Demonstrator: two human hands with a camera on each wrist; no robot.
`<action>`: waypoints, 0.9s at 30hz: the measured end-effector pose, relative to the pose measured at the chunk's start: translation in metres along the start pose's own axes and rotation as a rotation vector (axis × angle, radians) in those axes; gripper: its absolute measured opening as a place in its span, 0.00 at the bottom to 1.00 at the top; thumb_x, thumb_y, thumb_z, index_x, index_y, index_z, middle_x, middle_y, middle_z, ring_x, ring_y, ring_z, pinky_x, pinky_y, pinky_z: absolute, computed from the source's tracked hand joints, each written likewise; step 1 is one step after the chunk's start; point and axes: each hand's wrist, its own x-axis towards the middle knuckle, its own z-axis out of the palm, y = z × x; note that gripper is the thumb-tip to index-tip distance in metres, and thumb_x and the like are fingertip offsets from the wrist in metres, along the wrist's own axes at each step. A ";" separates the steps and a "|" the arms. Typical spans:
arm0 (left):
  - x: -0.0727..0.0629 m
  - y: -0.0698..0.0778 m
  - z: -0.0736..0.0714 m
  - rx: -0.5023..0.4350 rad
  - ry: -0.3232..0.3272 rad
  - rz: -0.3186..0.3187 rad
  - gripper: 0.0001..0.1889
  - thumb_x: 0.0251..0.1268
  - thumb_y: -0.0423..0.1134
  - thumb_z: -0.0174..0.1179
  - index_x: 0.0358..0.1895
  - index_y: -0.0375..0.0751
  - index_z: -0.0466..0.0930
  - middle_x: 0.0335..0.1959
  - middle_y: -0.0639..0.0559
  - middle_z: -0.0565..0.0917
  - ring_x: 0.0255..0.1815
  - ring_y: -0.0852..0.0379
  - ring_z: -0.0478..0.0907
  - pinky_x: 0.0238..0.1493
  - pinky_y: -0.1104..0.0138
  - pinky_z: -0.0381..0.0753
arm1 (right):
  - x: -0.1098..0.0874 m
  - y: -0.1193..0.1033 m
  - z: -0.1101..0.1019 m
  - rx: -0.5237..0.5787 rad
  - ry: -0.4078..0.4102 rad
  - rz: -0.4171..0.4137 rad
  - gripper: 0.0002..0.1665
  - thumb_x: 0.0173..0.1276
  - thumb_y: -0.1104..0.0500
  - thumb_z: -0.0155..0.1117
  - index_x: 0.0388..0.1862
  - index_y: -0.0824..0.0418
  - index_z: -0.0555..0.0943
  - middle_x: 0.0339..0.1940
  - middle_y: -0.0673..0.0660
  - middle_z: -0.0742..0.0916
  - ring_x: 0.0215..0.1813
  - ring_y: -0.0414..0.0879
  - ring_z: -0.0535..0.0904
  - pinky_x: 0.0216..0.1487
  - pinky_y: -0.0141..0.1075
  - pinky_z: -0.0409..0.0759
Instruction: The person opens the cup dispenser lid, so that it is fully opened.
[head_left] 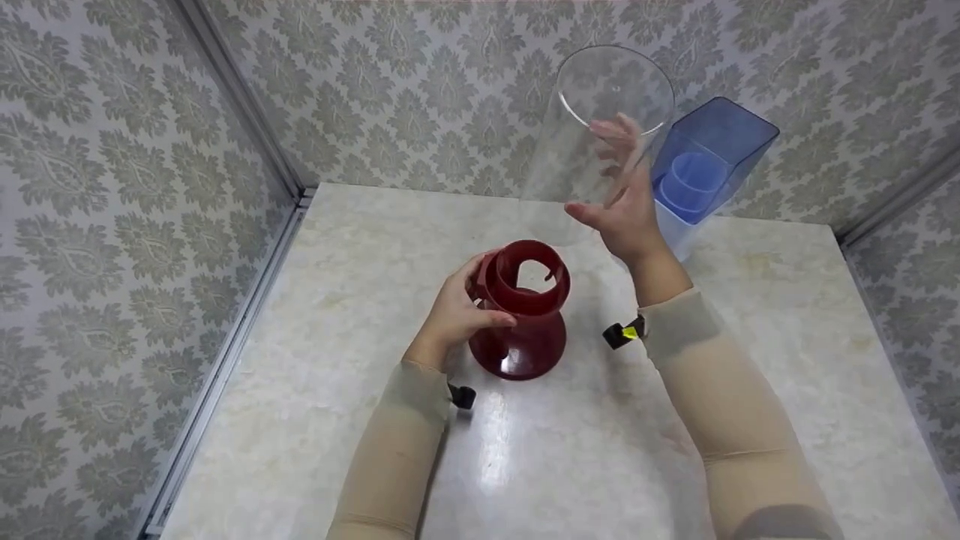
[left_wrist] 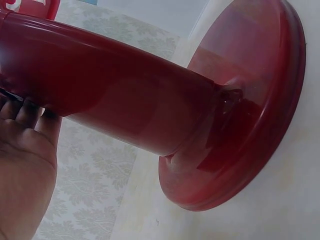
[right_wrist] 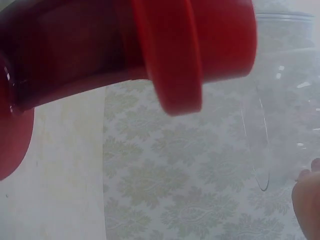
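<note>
A dark red hollow stand [head_left: 529,341] with a round foot and an open ring top stands on the table. My left hand [head_left: 457,307] grips it near the top from the left, thumb on the near side. In the left wrist view its foot [left_wrist: 235,130] and column show large, with the left hand [left_wrist: 25,165] at the lower left. Up and to the right, my right hand [head_left: 630,217] holds a clear tube [head_left: 555,154], its fingers visible through the wall. The tube's lower rim [right_wrist: 264,145] is beside the stand's red top [right_wrist: 175,60] in the right wrist view.
A see-through blue square container [head_left: 731,139] with a round blue cup-like part [head_left: 686,184] inside stands behind the right hand on a white base [head_left: 675,232]. The pale marbled table [head_left: 337,315] is bordered by patterned walls [head_left: 420,97].
</note>
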 end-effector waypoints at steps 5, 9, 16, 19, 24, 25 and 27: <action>0.001 0.001 0.001 0.010 0.020 0.000 0.67 0.31 0.69 0.93 0.83 0.53 0.75 0.73 0.52 0.87 0.66 0.51 0.85 0.72 0.63 0.82 | 0.000 0.008 -0.001 -0.010 0.021 0.081 0.76 0.53 0.55 0.96 0.92 0.61 0.56 0.85 0.59 0.68 0.83 0.57 0.64 0.88 0.50 0.63; 0.001 0.001 0.002 0.013 0.034 0.006 0.68 0.29 0.69 0.93 0.84 0.51 0.75 0.73 0.50 0.87 0.65 0.51 0.85 0.71 0.63 0.82 | -0.001 0.018 0.000 -0.075 0.043 0.153 0.74 0.55 0.63 0.92 0.93 0.62 0.56 0.84 0.61 0.70 0.87 0.56 0.65 0.92 0.54 0.63; 0.001 0.001 0.004 0.031 0.039 0.018 0.65 0.31 0.70 0.93 0.82 0.57 0.76 0.71 0.55 0.88 0.65 0.52 0.85 0.71 0.59 0.83 | -0.008 0.045 -0.003 -0.153 0.096 0.282 0.62 0.60 0.59 0.90 0.87 0.64 0.63 0.84 0.64 0.73 0.80 0.60 0.70 0.84 0.54 0.69; -0.002 0.000 0.006 0.048 0.055 0.009 0.65 0.30 0.72 0.92 0.82 0.60 0.77 0.71 0.58 0.88 0.68 0.53 0.85 0.74 0.56 0.83 | -0.017 0.063 0.000 -0.147 0.094 0.329 0.61 0.62 0.59 0.89 0.87 0.65 0.62 0.84 0.65 0.73 0.79 0.62 0.71 0.83 0.56 0.71; -0.007 -0.003 0.010 0.045 0.068 0.009 0.66 0.29 0.73 0.90 0.82 0.59 0.76 0.72 0.58 0.87 0.70 0.53 0.85 0.77 0.54 0.83 | -0.031 0.089 0.004 -0.160 0.087 0.409 0.60 0.63 0.58 0.90 0.87 0.66 0.63 0.85 0.67 0.72 0.82 0.66 0.71 0.85 0.60 0.74; -0.007 -0.003 0.011 0.040 0.068 0.013 0.66 0.29 0.73 0.90 0.83 0.58 0.76 0.72 0.58 0.88 0.70 0.53 0.85 0.76 0.54 0.84 | -0.033 0.094 0.004 -0.163 0.084 0.427 0.61 0.63 0.57 0.90 0.86 0.66 0.63 0.85 0.68 0.72 0.83 0.66 0.71 0.86 0.61 0.73; -0.007 -0.004 0.012 0.031 0.068 0.016 0.67 0.29 0.73 0.89 0.83 0.57 0.76 0.72 0.56 0.88 0.69 0.53 0.86 0.75 0.56 0.84 | -0.036 0.101 0.005 -0.164 0.073 0.467 0.60 0.64 0.56 0.90 0.87 0.65 0.64 0.86 0.67 0.71 0.85 0.65 0.70 0.88 0.59 0.72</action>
